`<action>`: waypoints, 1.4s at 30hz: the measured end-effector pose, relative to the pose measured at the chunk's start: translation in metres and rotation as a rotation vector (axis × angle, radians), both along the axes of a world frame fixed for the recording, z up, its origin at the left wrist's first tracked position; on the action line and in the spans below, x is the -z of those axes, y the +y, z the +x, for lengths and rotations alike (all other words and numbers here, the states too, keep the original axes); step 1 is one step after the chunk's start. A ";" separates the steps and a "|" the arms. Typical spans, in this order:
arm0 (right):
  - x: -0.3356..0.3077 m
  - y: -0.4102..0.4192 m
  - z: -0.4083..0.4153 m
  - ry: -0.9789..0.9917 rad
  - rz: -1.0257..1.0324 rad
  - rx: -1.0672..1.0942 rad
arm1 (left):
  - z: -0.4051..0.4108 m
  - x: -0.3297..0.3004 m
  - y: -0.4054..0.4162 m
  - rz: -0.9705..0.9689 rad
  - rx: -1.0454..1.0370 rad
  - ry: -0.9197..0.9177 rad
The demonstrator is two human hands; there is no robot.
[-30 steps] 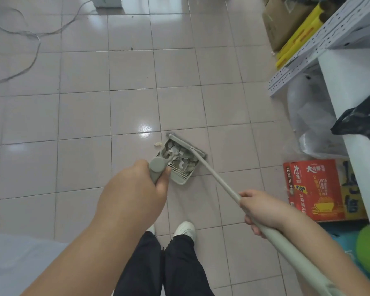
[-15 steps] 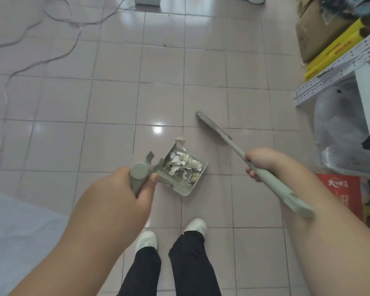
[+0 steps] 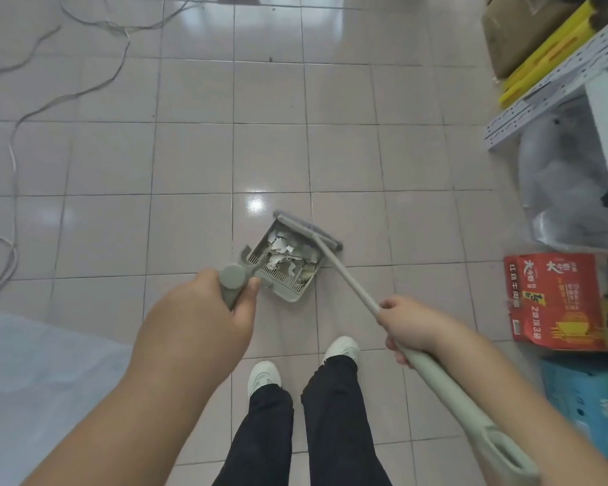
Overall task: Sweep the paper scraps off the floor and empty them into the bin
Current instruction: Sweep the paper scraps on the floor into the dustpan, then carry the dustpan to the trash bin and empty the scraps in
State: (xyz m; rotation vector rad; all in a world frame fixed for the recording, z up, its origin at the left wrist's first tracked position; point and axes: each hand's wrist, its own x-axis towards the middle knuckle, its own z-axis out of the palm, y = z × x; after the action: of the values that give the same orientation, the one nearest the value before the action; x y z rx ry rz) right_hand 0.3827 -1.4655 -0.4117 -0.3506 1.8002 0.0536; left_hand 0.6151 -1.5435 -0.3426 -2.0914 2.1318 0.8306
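Paper scraps (image 3: 284, 253) lie heaped inside the grey-green dustpan (image 3: 285, 262), which sits on the tiled floor (image 3: 190, 159) just ahead of my feet. Going by size, I first see that pale floor filling the view, with a grey cable (image 3: 15, 149) snaking across its left part and a light blue sheet (image 3: 39, 380) at lower left. On the right stand a white perforated shelf (image 3: 555, 82), a clear plastic bag (image 3: 569, 191) under it, and a red printed carton (image 3: 555, 303) on the floor. My black trousers (image 3: 302, 433) and white shoes (image 3: 343, 349) show at the bottom. The broom (image 3: 344, 275) slants from lower right up to the pan, its head lying along the pan's far open edge. My right hand (image 3: 411, 327) is curled round the broom's handle partway down. My left hand (image 3: 204, 320) wraps its fingers and thumb around the dustpan's upright handle, whose round end cap sticks out above the fist.
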 end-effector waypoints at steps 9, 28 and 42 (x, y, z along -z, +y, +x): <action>-0.041 0.006 -0.016 0.022 -0.113 0.185 | 0.005 0.002 0.005 -0.028 0.039 0.041; -0.022 -0.017 0.063 -0.064 0.042 -0.022 | 0.004 -0.004 -0.001 0.361 -0.014 0.296; -0.055 0.044 0.021 -0.107 -0.042 0.275 | -0.031 -0.019 0.076 0.331 0.285 0.273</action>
State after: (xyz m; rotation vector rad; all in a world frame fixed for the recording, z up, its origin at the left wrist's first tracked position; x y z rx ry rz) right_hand 0.4038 -1.4213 -0.3564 -0.1301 1.7301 -0.1927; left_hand 0.5838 -1.4672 -0.3235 -1.5466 2.1564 1.3786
